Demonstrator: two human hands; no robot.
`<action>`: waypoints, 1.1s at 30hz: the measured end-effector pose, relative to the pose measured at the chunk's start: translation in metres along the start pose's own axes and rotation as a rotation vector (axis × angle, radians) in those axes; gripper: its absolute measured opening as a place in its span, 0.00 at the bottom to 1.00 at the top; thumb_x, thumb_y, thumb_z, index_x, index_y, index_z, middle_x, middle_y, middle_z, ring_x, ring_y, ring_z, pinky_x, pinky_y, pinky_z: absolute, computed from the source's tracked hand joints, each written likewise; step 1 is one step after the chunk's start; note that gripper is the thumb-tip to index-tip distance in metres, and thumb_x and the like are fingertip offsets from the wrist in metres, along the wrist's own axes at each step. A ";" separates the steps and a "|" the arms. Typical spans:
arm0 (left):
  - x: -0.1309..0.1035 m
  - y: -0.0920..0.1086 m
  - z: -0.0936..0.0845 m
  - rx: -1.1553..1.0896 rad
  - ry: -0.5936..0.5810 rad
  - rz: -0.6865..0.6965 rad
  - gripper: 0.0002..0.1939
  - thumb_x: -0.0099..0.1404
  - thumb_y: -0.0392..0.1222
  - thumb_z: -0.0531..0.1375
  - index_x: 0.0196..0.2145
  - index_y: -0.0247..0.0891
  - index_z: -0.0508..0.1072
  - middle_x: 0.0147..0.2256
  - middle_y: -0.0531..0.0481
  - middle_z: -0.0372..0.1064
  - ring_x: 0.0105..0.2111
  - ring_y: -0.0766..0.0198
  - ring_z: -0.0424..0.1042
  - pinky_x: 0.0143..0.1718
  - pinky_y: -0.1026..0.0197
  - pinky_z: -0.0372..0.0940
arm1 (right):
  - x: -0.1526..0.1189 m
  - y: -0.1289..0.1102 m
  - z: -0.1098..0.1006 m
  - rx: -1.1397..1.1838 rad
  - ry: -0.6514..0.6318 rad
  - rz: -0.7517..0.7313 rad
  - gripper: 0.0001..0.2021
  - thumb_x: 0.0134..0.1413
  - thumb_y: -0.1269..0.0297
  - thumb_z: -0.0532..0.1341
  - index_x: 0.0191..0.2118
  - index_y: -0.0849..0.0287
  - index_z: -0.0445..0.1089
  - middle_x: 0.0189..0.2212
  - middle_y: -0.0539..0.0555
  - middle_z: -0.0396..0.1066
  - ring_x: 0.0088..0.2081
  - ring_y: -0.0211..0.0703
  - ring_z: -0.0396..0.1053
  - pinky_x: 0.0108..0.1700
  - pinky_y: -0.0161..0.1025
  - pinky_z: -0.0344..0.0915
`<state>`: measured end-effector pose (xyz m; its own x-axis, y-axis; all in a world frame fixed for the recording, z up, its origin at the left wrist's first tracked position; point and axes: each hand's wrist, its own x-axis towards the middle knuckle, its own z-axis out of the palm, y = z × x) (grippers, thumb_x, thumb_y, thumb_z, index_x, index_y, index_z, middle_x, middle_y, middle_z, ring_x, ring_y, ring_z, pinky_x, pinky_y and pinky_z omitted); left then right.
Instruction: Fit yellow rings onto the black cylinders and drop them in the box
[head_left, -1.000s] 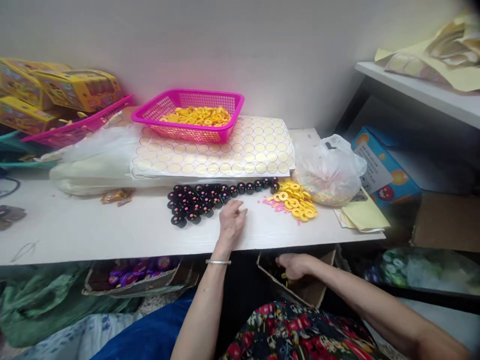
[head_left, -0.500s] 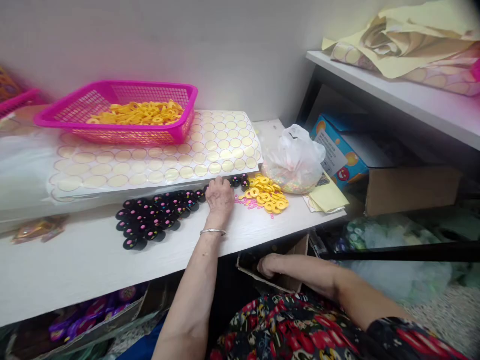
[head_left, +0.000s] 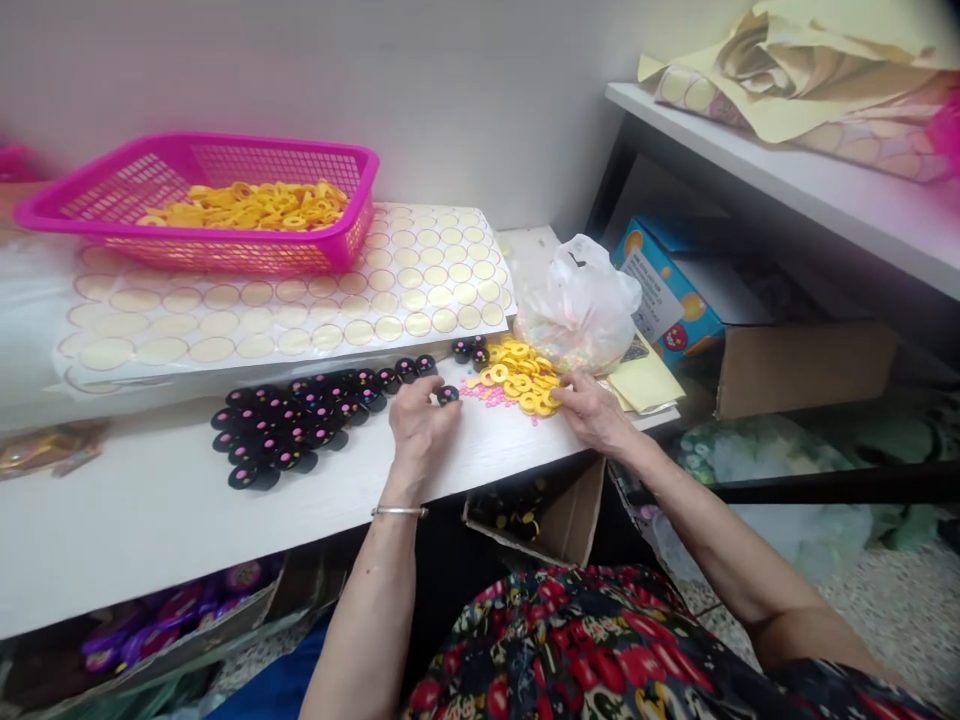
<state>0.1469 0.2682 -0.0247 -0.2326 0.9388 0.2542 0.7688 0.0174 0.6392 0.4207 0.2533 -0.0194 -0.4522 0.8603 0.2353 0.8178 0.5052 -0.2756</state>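
Observation:
Between the thumb and fingers of my left hand (head_left: pixel 421 425) is a small black round piece (head_left: pixel 448 395), held just above the white table (head_left: pixel 150 530). My right hand (head_left: pixel 596 410) pinches at the right edge of the pile of yellow rings (head_left: pixel 521 375), its fingertips on a ring there. Small pink beads (head_left: pixel 491 396) lie scattered between the two hands. Left of my left hand, many black pieces with pink dots (head_left: pixel 277 425) stand in a cluster, and several more sit behind, near the ring pile.
A pink basket (head_left: pixel 349 245) of yellow pieces rests on sticker sheets (head_left: pixel 412 300). A tied plastic bag (head_left: pixel 581 300) stands behind my right hand. An open carton (head_left: pixel 574 515) is below the table edge; a shelf (head_left: pixel 787 175) juts in at right.
My right hand has come up out of the carton to the yellow rings. My left hand has drawn back from the row of black pieces, with one now held.

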 end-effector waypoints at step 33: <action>-0.032 -0.004 -0.040 -1.119 -0.324 -0.625 0.15 0.38 0.38 0.69 0.25 0.30 0.73 0.17 0.54 0.65 0.16 0.75 0.58 0.19 0.70 0.50 | 0.071 -0.109 0.052 0.936 0.003 0.005 0.10 0.44 0.65 0.64 0.36 0.60 0.69 0.32 0.52 0.65 0.32 0.38 0.61 0.36 0.37 0.60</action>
<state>0.1278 0.2243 -0.0062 -0.0935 0.9185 -0.3843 -0.3558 0.3297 0.8745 0.2807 0.2632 -0.0214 -0.4477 0.8629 0.2344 0.1996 0.3520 -0.9144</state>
